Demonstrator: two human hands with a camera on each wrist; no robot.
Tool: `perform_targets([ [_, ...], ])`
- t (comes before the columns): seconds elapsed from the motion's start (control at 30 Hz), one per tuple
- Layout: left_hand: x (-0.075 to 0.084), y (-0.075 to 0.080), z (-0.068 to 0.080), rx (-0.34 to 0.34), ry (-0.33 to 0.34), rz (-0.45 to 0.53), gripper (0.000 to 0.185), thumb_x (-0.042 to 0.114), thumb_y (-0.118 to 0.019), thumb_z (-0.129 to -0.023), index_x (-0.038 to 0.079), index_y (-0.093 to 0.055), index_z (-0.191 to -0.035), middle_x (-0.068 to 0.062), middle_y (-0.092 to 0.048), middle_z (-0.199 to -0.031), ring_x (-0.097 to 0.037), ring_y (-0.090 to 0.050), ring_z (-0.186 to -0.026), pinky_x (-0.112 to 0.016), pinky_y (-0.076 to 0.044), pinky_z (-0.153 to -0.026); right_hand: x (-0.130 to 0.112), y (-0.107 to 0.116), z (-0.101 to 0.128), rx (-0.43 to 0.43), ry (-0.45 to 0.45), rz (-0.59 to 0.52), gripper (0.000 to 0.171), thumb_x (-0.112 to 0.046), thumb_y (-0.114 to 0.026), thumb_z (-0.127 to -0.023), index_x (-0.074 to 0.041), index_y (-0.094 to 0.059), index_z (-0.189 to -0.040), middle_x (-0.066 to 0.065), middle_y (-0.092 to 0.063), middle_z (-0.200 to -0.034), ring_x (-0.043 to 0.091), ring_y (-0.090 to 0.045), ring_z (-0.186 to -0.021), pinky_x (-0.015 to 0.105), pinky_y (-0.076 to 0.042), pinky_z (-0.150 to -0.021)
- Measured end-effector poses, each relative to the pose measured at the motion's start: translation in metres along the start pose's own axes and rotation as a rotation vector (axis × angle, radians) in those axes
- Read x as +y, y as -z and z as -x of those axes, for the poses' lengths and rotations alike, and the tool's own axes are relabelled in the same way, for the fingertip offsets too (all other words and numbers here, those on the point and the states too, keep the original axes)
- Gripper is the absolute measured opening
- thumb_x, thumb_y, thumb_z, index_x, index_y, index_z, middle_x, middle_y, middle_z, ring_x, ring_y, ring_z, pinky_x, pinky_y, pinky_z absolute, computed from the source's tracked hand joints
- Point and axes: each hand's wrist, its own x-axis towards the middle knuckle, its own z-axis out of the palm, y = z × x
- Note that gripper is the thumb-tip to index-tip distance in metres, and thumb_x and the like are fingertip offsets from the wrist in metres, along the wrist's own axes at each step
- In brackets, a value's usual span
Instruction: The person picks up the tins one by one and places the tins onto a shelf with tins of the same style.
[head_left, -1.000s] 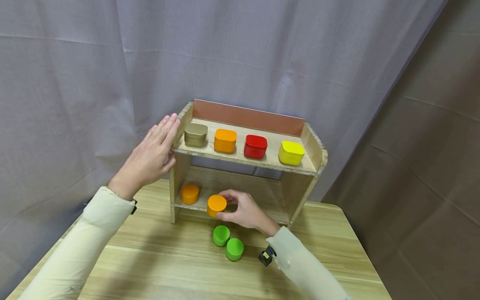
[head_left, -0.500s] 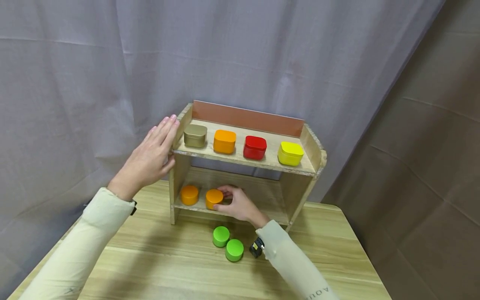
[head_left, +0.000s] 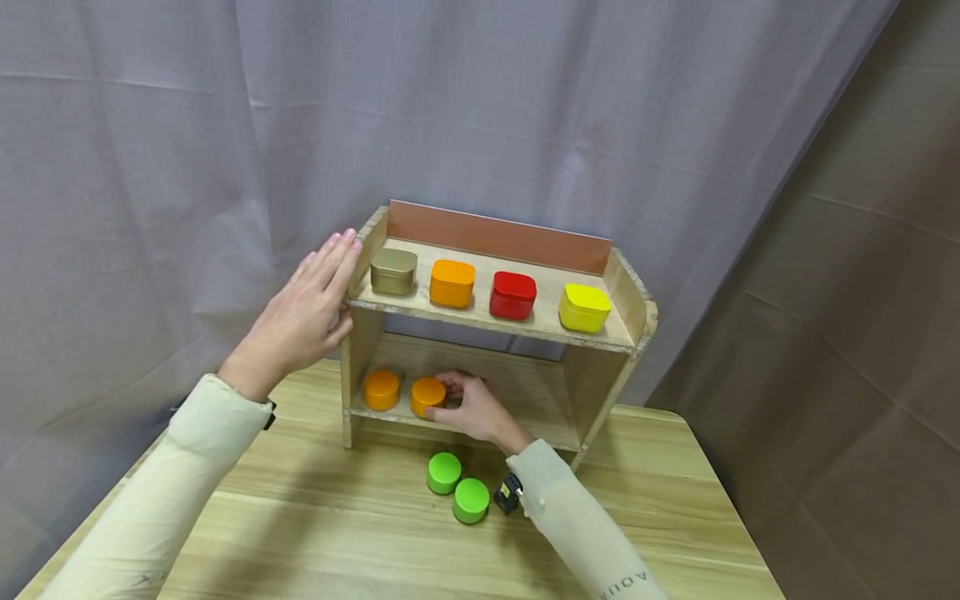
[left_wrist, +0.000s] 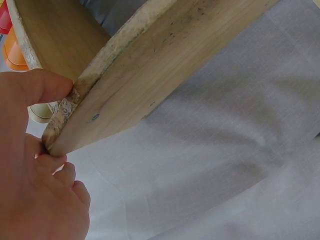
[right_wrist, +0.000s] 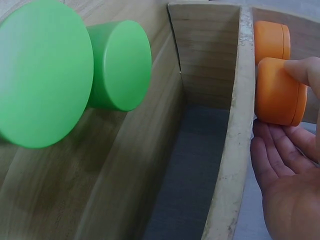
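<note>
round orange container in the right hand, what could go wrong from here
The right hand holds the round orange container close to the front edge of the lower shelf, so released further forward it might tip off. Pushed left, it could bump the other round orange container beside it. The black wrist device sits near the nearer green container on the table, so drawing back low might knock it.

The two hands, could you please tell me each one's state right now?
Left hand: closed, gripping the wooden shelf by its side.
Right hand: closed, holding the round orange container nearer to it.
</note>
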Motion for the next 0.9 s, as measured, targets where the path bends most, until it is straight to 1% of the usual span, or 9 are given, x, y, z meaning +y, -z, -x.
perform_targets([
  [0.37, 0.001, -0.001, 0.0, 0.003, -0.003, 0.0, 0.094, 0.008, -0.066, -0.091, -0.001, -0.013, -0.168, -0.019, -0.013, -0.178, -0.041, -0.02, -0.164, -0.059, -0.022, -0.134, 0.006, 0.001, 0.0, -0.011, -0.017, -0.008, 0.059, -0.028, -0.083, -0.09, -0.003, -0.063, -0.14, 0.012, -0.071, -0.133, 0.027, -0.068, -0.119, 0.043, -0.058, -0.107],
  [0.57, 0.002, 0.0, 0.001, 0.005, -0.002, 0.002, 0.094, 0.008, -0.065, -0.091, -0.001, -0.013, -0.168, -0.02, -0.014, -0.178, -0.041, -0.02, -0.163, -0.059, -0.022, -0.134, 0.008, 0.0, 0.001, -0.015, -0.001, -0.009, 0.06, -0.029, -0.083, -0.09, -0.004, -0.063, -0.141, 0.012, -0.07, -0.135, 0.028, -0.068, -0.121, 0.043, -0.058, -0.108],
  [0.73, 0.002, 0.0, 0.001, 0.004, -0.001, 0.004, 0.094, 0.008, -0.065, -0.091, -0.001, -0.013, -0.168, -0.02, -0.014, -0.178, -0.042, -0.02, -0.163, -0.059, -0.021, -0.134, 0.006, 0.003, 0.006, -0.023, 0.035, -0.013, 0.065, -0.026, -0.084, -0.09, 0.0, -0.059, -0.144, 0.016, -0.067, -0.141, 0.031, -0.067, -0.126, 0.045, -0.056, -0.112],
  [0.9, 0.001, 0.001, 0.0, 0.009, -0.007, -0.004, 0.094, 0.007, -0.065, -0.091, -0.001, -0.013, -0.168, -0.02, -0.014, -0.177, -0.042, -0.02, -0.163, -0.06, -0.023, -0.133, 0.003, 0.01, 0.012, -0.011, 0.059, -0.022, 0.07, -0.022, -0.084, -0.089, 0.005, -0.055, -0.147, 0.019, -0.065, -0.145, 0.033, -0.065, -0.131, 0.045, -0.053, -0.116],
])
